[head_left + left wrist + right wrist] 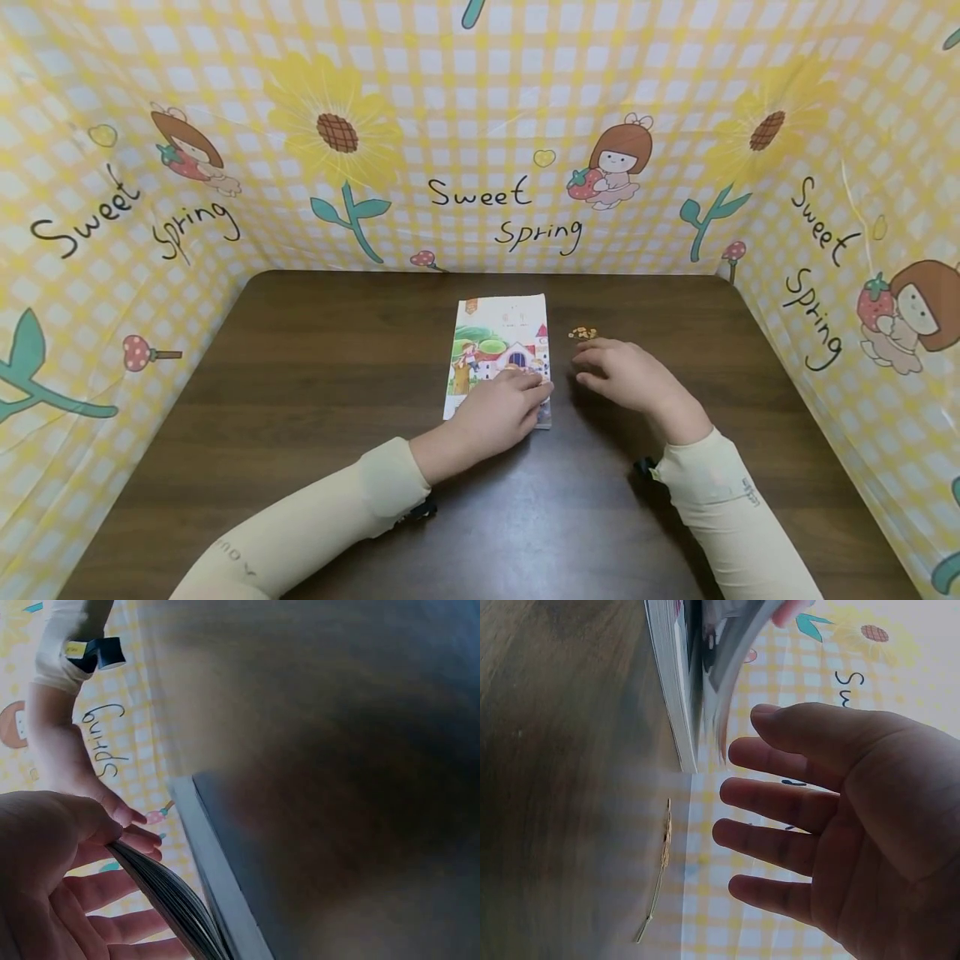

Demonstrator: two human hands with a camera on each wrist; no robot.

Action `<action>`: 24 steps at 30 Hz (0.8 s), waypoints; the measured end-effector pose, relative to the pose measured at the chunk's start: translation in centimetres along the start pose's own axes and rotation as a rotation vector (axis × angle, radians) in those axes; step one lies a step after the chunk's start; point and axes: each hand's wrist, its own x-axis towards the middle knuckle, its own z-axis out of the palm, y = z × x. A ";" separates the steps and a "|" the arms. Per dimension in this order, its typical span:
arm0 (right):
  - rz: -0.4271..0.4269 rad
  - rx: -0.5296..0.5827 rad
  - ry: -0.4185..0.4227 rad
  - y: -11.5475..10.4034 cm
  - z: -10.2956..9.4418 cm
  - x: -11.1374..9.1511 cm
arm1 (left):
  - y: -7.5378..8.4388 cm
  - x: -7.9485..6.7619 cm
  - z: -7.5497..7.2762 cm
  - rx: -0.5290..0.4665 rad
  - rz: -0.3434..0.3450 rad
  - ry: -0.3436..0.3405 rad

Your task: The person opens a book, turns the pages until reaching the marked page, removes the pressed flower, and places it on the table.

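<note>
A book point(495, 354) with a colourful illustrated cover lies on the dark wooden table. My left hand point(498, 412) reaches over its lower right part. In the left wrist view, that hand's thumb and fingers pinch a bundle of pages point(161, 889), lifted away from the rest of the book point(232, 892). To the right of the book is my right hand point(626, 375), its fingers extended and holding nothing. Just beyond its fingertips lies a small orange-yellow sprig point(582, 332). The right wrist view shows this sprig point(664, 851) side-on, with a thin greenish stem.
The table point(337, 375) is enclosed at the back and sides by a yellow checked cloth point(480, 100) printed with flowers and cartoon figures. Dark straps with small devices point(645, 468) sit at both wrists.
</note>
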 end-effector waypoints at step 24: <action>0.005 0.014 -0.013 0.6 0.0 -0.2 | 0.3 0.6 1.4 0.152 0.056 -0.085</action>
